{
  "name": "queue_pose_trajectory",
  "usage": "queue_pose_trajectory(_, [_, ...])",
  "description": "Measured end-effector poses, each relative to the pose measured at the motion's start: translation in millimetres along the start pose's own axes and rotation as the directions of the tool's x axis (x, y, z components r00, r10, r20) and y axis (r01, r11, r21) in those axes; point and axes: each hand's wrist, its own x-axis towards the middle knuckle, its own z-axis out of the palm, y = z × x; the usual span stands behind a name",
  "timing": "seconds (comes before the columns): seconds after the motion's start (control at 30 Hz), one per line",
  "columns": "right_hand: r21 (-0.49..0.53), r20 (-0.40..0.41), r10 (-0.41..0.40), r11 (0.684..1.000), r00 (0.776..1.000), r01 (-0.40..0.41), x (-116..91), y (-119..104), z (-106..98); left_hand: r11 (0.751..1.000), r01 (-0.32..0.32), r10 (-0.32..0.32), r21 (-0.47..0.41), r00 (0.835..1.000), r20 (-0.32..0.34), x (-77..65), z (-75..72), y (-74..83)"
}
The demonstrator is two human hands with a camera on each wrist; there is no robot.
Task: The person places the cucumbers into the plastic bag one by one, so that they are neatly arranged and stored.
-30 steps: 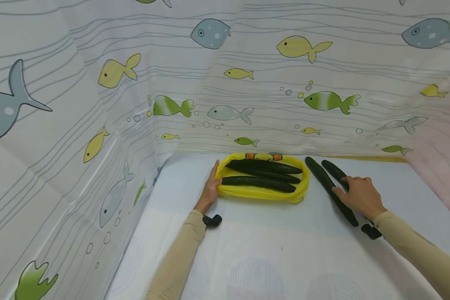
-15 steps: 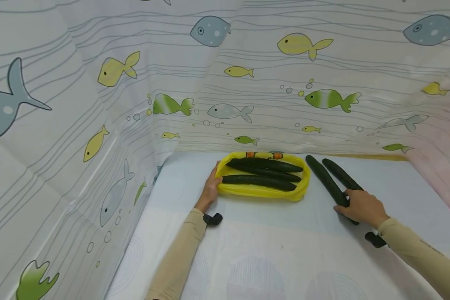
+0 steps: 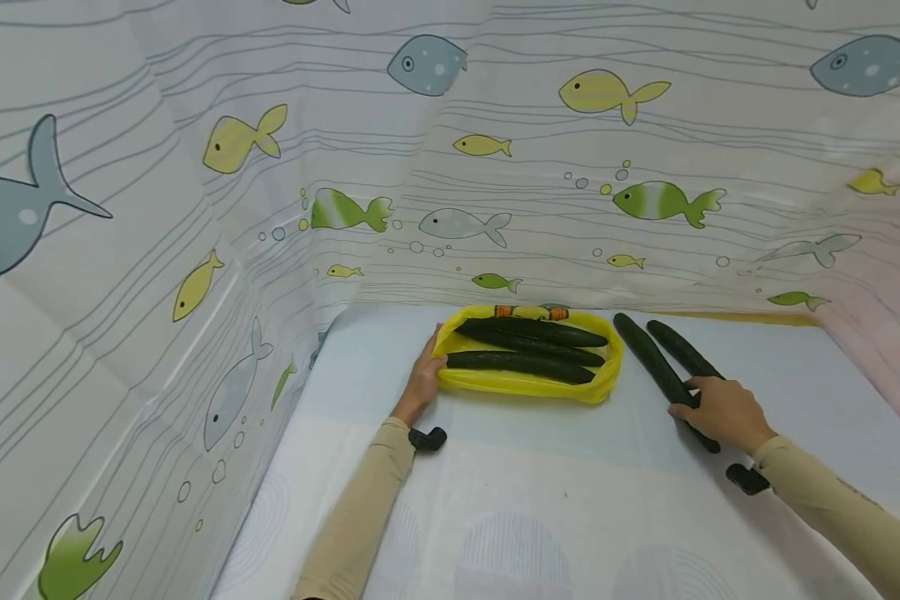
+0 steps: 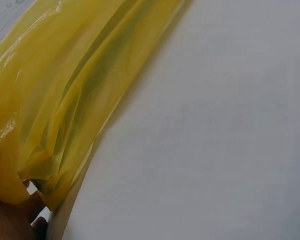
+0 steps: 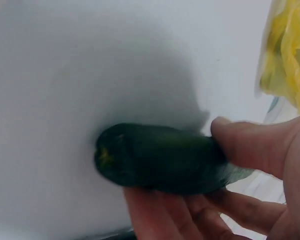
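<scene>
My left hand (image 3: 422,379) grips the left end of a yellow plastic bag (image 3: 495,386), its thumb over the rim. Three dark green cucumbers lie side by side in the bag's opening, the nearest cucumber (image 3: 521,364) along the front. To the right of the bag, my right hand (image 3: 729,414) holds a long cucumber (image 3: 652,357) near its close end. In the right wrist view the thumb is on one side of this cucumber (image 5: 160,157) and the fingers are on the other. Another cucumber (image 3: 678,346) lies just right of it, partly hidden behind the hand.
A pale table (image 3: 510,467) with faint printed circles bears everything. Behind and to the left rises a white curtain (image 3: 540,233) patterned with fish. An orange and black print (image 3: 531,312) shows on the bag's far rim.
My right hand has drawn back from over both loose cucumbers to the near part of the left one, now held between thumb and fingers. My left hand stays on the bag.
</scene>
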Motion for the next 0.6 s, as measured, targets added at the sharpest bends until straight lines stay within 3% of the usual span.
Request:
queue_pose_trajectory(0.17, [-0.003,0.000,-0.014,1.000,1.000,0.014,-0.4,-3.5,-2.1,1.000,0.004,-0.004,0.012,1.000,0.002,0.6,0.1,0.8])
queue_pose_trajectory(0.2, [0.000,0.001,-0.015,1.000,1.000,0.015,-0.2,-3.8,-2.3,1.000,-0.003,0.003,0.010,1.000,-0.010,2.7,1.8,-6.3])
queue_pose_trajectory(0.6, [0.017,0.040,0.024,1.000,0.999,-0.025,1.7,4.2,-9.3,1.000,-0.006,0.006,0.003,1.000,-0.014,2.1,2.5,-4.7])
